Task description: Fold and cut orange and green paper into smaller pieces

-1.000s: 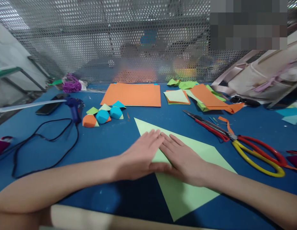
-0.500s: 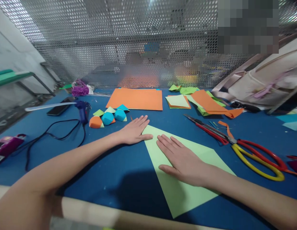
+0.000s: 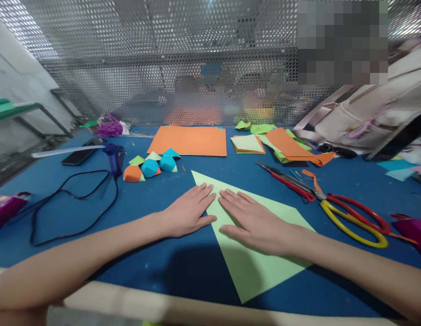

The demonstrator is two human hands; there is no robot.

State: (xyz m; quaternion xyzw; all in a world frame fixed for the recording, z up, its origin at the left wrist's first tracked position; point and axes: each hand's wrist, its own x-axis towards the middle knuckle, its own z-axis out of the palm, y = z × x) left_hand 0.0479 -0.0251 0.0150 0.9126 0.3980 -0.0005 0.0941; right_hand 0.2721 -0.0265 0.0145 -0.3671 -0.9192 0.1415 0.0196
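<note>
A light green sheet of paper [image 3: 244, 276], folded over, lies on the blue tabletop [image 3: 128, 271] in front of me. My left hand [image 3: 191, 210] rests flat across its left edge, fingers stretched out and the thumb on the paper. Flat on the middle of the sheet lies my right hand [image 3: 253, 222], fingers extended, its fingertips close to those of the left. Part of the sheet is hidden beneath both hands. To the right of the paper are large scissors [image 3: 353, 226] with one red and one yellow handle loop.
Small folded paper pieces [image 3: 151, 167] stand left of centre. Behind are orange sheets [image 3: 190, 141], a small paper stack [image 3: 247, 144] and paper scraps [image 3: 292, 145]. A blue glue gun [image 3: 113, 160] with a black cord [image 3: 74, 235] and a phone [image 3: 81, 154] lie left. A bag [image 3: 366, 104] stands right.
My left hand has slid back toward me along the paper's left edge, uncovering the far corner. My right hand stays flat on the sheet. The view has shifted slightly.
</note>
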